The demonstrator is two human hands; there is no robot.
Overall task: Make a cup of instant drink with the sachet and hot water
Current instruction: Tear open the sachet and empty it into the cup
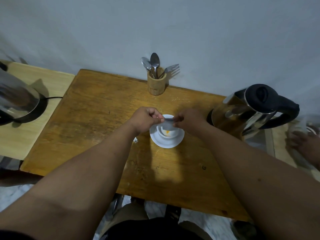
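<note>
A white cup (170, 134) stands on a white saucer (166, 142) in the middle of the wooden table (97, 108). Orange powder (167, 132) lies inside the cup. Directly above the cup, my left hand (147, 119) and my right hand (187, 121) both pinch a small grey sachet (167, 124), one at each end, with its mouth pointing down into the cup. A steel kettle with a black lid and handle (251, 110) stands to the right of the cup.
A wooden holder with spoons and a fork (156, 84) stands at the table's far edge by the wall. A small white scrap (135, 140) lies left of the saucer. A second kettle (19, 103) sits on the pale table at left. Another person's hand (304, 144) is at far right.
</note>
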